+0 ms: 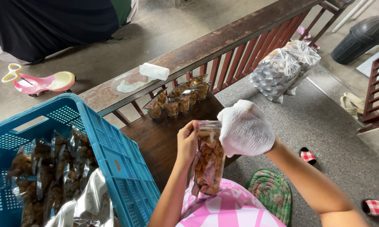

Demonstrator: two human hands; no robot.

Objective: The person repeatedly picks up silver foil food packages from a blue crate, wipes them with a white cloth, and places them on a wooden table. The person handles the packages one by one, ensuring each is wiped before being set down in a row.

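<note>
crate [113, 159] left of held pouch [208, 162], pouches [179, 98] behind (on bench [156, 138])

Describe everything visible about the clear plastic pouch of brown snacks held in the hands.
The clear plastic pouch of brown snacks is a tall, glossy, see-through bag, filled most of the way with light brown fried-looking pieces. It is held roughly upright above the pink-clad lap. The bare left hand grips its upper left edge; the right hand in a white cloth glove covers its top right corner. Whether the top is sealed cannot be told.

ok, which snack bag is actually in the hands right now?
The upright bag over the pink lap, left hand gripping its top, cloth-wrapped right hand beside it. Other bags sit on the bench or in the blue crate.
</note>
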